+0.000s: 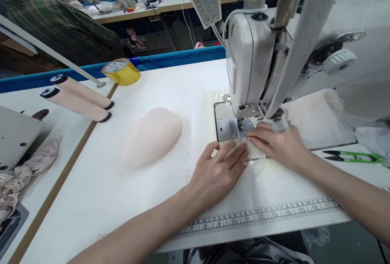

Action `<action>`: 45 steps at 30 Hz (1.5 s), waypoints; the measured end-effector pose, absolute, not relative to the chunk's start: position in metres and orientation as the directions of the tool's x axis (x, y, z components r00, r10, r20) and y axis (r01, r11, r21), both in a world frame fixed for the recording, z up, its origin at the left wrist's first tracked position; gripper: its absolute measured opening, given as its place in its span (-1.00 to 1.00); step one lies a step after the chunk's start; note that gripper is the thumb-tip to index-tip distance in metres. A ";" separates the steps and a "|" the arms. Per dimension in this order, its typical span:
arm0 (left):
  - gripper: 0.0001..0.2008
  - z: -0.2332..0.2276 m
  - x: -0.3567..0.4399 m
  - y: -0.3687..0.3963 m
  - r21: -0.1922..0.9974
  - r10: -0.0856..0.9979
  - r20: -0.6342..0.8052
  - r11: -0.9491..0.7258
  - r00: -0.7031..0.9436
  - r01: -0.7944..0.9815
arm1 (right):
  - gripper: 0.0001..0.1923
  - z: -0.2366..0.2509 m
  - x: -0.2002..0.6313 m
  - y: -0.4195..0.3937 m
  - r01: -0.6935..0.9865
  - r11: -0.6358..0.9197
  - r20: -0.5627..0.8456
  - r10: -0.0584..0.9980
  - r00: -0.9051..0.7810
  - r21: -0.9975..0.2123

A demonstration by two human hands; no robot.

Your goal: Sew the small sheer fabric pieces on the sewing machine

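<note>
My left hand [217, 170] lies flat on the white table, fingers together, pressing a thin sheer pale piece of fabric [255, 162] just in front of the metal needle plate [228, 128]. My right hand [280, 144] rests palm down on the same fabric, its fingertips right beside the presser foot [243, 125] of the white sewing machine [252, 61]. The fabric is nearly see-through and mostly hidden under both hands. A finger of my right hand wears a pale tape wrap.
A stack of pale pink fabric pieces [152, 136] lies to the left. Yellow tape roll [121, 71] and two thread cones [76, 97] sit at the far left. Green-handled snips [355, 157] lie to the right. A printed ruler [262, 215] runs along the table's near edge.
</note>
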State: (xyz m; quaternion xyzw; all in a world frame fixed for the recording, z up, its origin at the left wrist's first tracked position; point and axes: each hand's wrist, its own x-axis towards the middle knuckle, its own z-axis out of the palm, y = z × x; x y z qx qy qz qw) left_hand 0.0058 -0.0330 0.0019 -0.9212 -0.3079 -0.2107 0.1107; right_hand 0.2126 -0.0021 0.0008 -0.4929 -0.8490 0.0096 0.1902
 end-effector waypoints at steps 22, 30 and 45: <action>-0.72 -0.002 0.011 -0.022 0.028 0.632 0.414 -0.728 0.655 0.685 | -0.66 -0.002 0.209 -0.008 0.848 0.508 0.362 0.770 -0.526 0.151; -0.71 -0.004 0.010 -0.023 0.055 0.646 0.410 -0.723 0.644 0.689 | -0.66 -0.001 0.210 -0.009 0.829 0.537 0.353 0.753 -0.554 0.156; -0.75 -0.004 0.010 -0.023 -0.079 0.621 0.459 -0.684 0.635 0.725 | -0.68 -0.003 0.211 -0.006 0.857 0.465 0.406 0.755 -0.515 0.224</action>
